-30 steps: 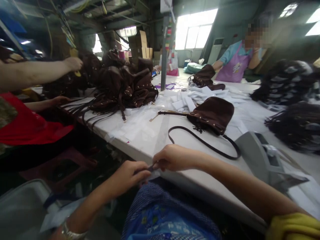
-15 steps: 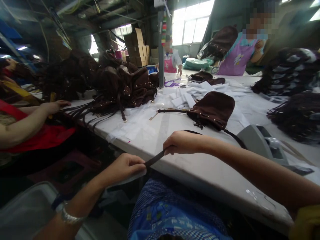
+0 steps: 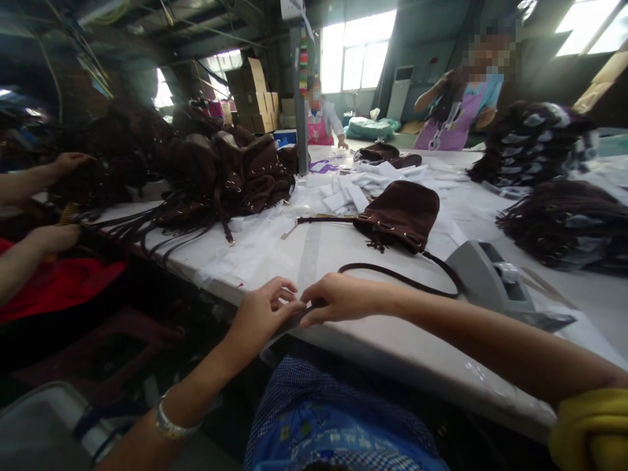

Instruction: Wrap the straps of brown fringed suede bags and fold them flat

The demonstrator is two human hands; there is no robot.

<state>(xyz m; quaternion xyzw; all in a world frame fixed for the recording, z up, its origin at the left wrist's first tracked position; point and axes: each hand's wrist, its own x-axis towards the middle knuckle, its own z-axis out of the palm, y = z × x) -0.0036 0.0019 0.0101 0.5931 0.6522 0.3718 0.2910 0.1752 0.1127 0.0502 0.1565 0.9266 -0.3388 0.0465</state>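
A dark brown drawstring bag lies on its side on the white table, with metal eyelets along its gathered mouth. Its long strap curves over the tabletop and runs behind my right forearm toward my hands. Close to the table's front edge, my left hand pinches a dark end of the strap between thumb and fingers. My right hand meets it there, fingertips almost touching, with a dark bit of strap between its bent fingers. The fingers mostly hide the strap's end.
A grey tape dispenser stands right of the bag. White paper pieces lie behind it. Brown bags are heaped at left, with more stacks at right. A co-worker's hands are at far left; two people stand across the table.
My hands have come together; the strap was stretched between them before. A loop of strap now shows on the table. The left co-worker's hand has risen, and the view has turned slightly right.
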